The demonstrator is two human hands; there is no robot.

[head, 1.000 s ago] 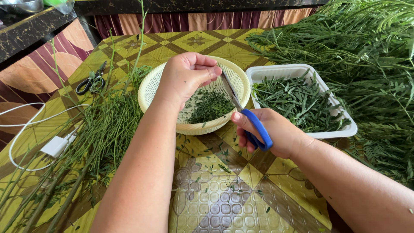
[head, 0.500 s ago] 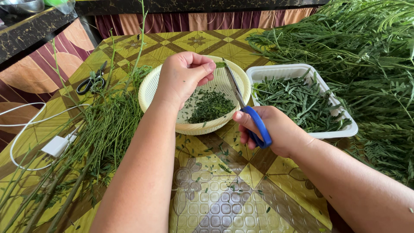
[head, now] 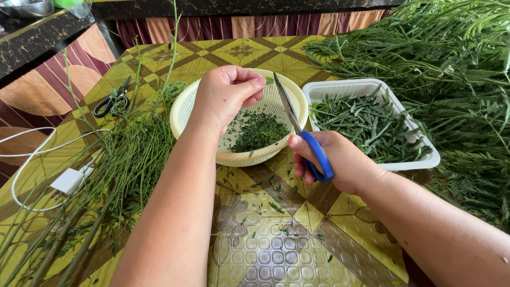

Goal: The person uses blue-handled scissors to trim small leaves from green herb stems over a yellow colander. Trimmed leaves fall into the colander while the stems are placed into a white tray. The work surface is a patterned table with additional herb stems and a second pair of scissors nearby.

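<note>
My left hand (head: 226, 94) hovers over a cream round perforated basket (head: 185, 110) and pinches a small bunch of green leaves (head: 269, 80) at its fingertips. My right hand (head: 332, 162) grips blue-handled scissors (head: 316, 152), whose blades point up and away toward that bunch. Chopped green leaf bits (head: 258, 131) lie in the basket's bottom.
A white rectangular tray (head: 340, 87) of plucked leaves stands right of the basket. Leafy branches (head: 451, 58) are heaped at the right, bare green stems (head: 122, 159) at the left. Black scissors (head: 110, 99) and a white charger with cable (head: 68, 179) lie on the patterned yellow tablecloth (head: 276, 234).
The scissor blades shifted slightly toward the pinched leaves and my left hand rose a little over the basket. Everything else stays put.
</note>
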